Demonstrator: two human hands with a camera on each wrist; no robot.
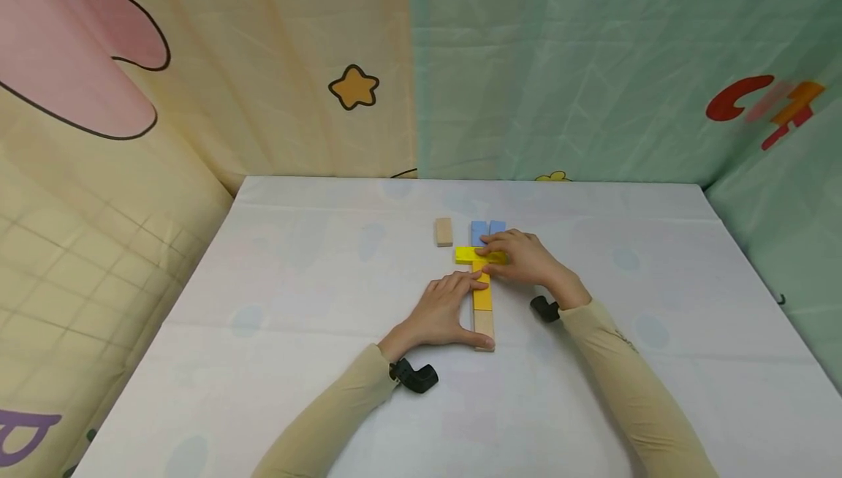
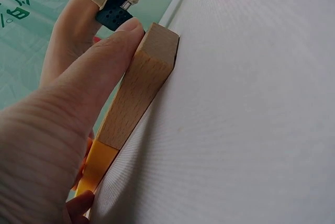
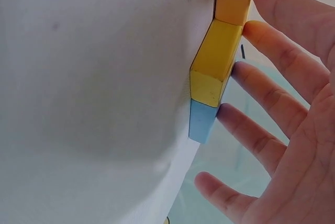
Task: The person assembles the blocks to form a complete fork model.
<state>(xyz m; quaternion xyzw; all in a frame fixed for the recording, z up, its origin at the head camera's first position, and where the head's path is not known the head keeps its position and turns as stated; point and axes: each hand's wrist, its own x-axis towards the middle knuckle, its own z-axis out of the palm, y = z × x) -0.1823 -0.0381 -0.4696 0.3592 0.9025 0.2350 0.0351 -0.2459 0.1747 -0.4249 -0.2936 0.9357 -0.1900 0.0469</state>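
Observation:
Flat blocks form a T-like figure on the table. Its stem is a plain wooden block (image 1: pixel 483 323) at the near end and orange blocks (image 1: pixel 482 299) beyond it. A yellow bar (image 1: pixel 465 255) lies across the stem's far end, with two blue blocks (image 1: pixel 479 231) side by side behind it. My left hand (image 1: pixel 442 311) rests along the stem's left side, thumb on the wooden block's near end and fingertips at the orange part. Fingers spread, my right hand (image 1: pixel 526 257) touches the tops of the orange, yellow and blue blocks, hiding part of the yellow bar.
A separate wooden block (image 1: pixel 444 232) lies to the left of the blue ones. White cloth covers the table (image 1: pixel 316 259), and printed curtains (image 1: pixel 559 61) hang behind its far edge. Each wrist carries a black camera mount (image 1: pixel 416 377).

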